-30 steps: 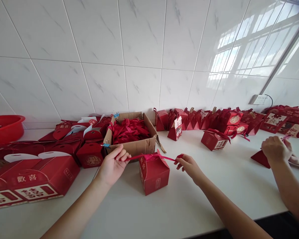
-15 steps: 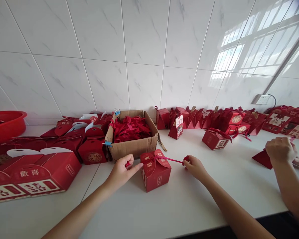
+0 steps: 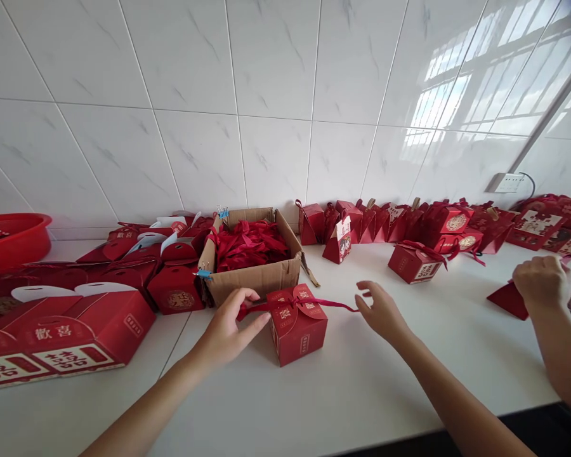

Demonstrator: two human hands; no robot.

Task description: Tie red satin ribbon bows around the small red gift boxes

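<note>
A small red gift box (image 3: 301, 336) with gold lettering stands upright on the white counter, in front of me. A dark red ribbon (image 3: 330, 304) is knotted across its top, its two tails spreading left and right. At the box's left side is my left hand (image 3: 228, 327), thumb and fingers apart, the thumb tip by the box edge and the left tail lying behind the fingers. To the right, my right hand (image 3: 383, 314) is open with curved fingers, just beside the end of the right tail.
Behind the box sits a cardboard carton (image 3: 252, 278) of red ribbons. Red boxes (image 3: 99, 324) crowd the left, near a red basin (image 3: 23, 244). More tied boxes (image 3: 416, 261) stand along the wall. At right, another person's hand (image 3: 542, 282) holds a red box (image 3: 509, 299).
Both hands have loosened from the ribbon tails, and their fingers have spread. The right tail, pulled straight before, now hangs slacker. My right hand has shifted slightly right.
</note>
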